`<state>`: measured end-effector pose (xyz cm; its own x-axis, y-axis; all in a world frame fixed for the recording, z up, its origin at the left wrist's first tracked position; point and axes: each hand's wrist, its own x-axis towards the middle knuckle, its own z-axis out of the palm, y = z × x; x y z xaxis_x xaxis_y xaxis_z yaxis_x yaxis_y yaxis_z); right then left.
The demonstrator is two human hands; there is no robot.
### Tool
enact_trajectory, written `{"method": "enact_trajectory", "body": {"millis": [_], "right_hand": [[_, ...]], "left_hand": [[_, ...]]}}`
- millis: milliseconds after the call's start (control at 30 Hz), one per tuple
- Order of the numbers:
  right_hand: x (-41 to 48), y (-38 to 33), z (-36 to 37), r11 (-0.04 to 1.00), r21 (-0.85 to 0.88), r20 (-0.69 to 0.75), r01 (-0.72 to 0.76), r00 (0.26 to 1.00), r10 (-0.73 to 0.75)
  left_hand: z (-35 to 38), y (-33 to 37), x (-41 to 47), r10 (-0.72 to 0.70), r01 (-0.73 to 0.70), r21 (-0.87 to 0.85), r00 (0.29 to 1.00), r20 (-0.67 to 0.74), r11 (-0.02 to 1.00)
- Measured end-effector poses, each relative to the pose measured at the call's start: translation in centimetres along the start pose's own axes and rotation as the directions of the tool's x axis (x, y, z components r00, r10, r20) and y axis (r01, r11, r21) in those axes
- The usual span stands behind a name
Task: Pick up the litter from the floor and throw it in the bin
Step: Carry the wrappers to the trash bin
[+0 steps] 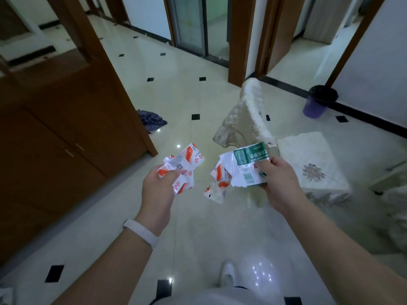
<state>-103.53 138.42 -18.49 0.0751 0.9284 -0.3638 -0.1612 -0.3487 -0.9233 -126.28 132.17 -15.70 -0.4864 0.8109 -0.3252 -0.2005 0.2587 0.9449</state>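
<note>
My left hand (pixel 157 187) grips a crumpled white and orange wrapper (pixel 185 165) at chest height. My right hand (pixel 279 179) holds a bunch of litter: a green and white bottle label (pixel 248 160) with another white and orange wrapper (pixel 218 179) hanging below it. Both bundles are held in the air, a short gap apart. The bin (pixel 318 102), purple with a black liner, stands on the floor at the far right by the wall.
A chair with a cream cover (pixel 253 115) and a cushioned seat (pixel 312 164) stands between me and the bin. A wooden cabinet (pixel 57 137) fills the left side. A dark blue cloth (pixel 152 121) lies by its corner. The floor is pale tile (pixel 176 95).
</note>
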Motion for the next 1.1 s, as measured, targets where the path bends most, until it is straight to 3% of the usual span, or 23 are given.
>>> {"method": "enact_trajectory", "body": {"millis": [400, 833, 1000, 1100], "right_hand": [[13.2, -2.9, 6.0, 0.998, -0.001, -0.091, -0.057, 0.994, 0.057], [29.6, -9.9, 19.3, 0.998, -0.048, -0.237, 0.029, 0.971, -0.04], [34.4, -9.8, 21.7, 0.999, -0.031, -0.263, -0.036, 0.965, 0.026], [38.0, -10.7, 22.2, 1.0, 0.002, -0.314, -0.003, 0.95, 0.004]], "left_hand": [[5.2, 4.0, 17.0, -0.047, 0.049, -0.019, 0.995, 0.083, 0.999], [8.3, 12.5, 43.3, -0.014, 0.023, -0.031, 0.964, 0.267, 0.999], [10.0, 14.2, 48.8, -0.029, 0.038, -0.023, 0.951, 0.308, 0.999], [11.7, 14.5, 52.1, -0.047, 0.052, -0.007, 0.95, 0.309, 0.999]]}}
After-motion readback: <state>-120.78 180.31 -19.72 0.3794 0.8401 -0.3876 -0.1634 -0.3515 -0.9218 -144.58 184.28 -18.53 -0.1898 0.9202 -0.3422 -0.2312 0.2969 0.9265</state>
